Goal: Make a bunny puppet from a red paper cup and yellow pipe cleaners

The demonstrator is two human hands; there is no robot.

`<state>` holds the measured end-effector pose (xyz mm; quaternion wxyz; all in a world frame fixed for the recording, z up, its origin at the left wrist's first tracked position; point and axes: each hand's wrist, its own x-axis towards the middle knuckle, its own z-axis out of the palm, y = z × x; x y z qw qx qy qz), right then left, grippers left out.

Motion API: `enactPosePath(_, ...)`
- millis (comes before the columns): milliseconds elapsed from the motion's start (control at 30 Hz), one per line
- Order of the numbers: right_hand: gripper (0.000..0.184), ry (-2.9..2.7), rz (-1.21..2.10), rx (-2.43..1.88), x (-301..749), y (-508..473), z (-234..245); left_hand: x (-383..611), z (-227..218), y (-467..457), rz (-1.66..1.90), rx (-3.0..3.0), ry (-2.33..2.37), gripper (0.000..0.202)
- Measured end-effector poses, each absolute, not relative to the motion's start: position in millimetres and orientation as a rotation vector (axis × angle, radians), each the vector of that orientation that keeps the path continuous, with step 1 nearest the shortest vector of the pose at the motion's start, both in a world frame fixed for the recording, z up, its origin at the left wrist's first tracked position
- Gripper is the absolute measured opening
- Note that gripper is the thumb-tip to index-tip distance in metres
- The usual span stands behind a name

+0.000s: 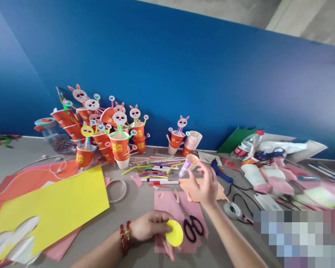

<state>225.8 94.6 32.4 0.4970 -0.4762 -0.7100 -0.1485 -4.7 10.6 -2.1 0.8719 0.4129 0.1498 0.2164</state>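
Note:
My left hand (152, 227), with a red bead bracelet on its wrist, pinches a small yellow paper circle (174, 233) above a pink paper sheet (169, 204). My right hand (205, 184) is stretched out over an orange paper piece (222, 191), fingers apart and holding nothing. Just beyond its fingertips lies a purple-and-white glue stick (185, 168) beside a tipped paper cup (193, 160). Black-handled scissors (191, 223) lie on the pink sheet between my two hands.
Orange paper cups with bunny faces (111, 130) stand grouped against the blue wall. A big yellow sheet (56, 208) lies at the left, straws and markers (156, 169) in the middle. A blue glue gun (220, 172), tape roll (232, 210), water bottle (247, 145) and pink packets (268, 178) crowd the right.

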Motion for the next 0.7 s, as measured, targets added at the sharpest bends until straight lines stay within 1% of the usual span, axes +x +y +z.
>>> enactPosePath(33,0.038,-1.792,-0.311,-1.125,217.0,86.6,31.3,-4.7,-2.1,10.7,0.458,0.849,0.301,0.034)
enactPosePath(100,0.018,-2.111,-0.055,-1.064,196.6,74.2,26.7,-5.3,-1.7,10.9,0.459,0.836,0.289,0.032)
enactPosePath(133,0.016,-2.323,0.091,-1.036,186.2,70.9,23.5,-5.8,-1.4,11.0,0.461,0.836,0.289,0.031)
enactPosePath(167,0.015,-2.474,0.173,-1.05,176.6,69.6,20.1,-6.5,-1.1,11.2,0.466,0.839,0.292,0.031)
enactPosePath(267,0.011,-2.618,0.239,-1.055,156.0,75.0,11.9,-8.5,-1.1,12.0,0.496,0.85,0.291,0.03)
enactPosePath(700,0.01,-2.796,0.294,-1.097,144.4,89.3,22.0,-5.5,-2.3,12.2,0.493,0.838,0.274,0.033)
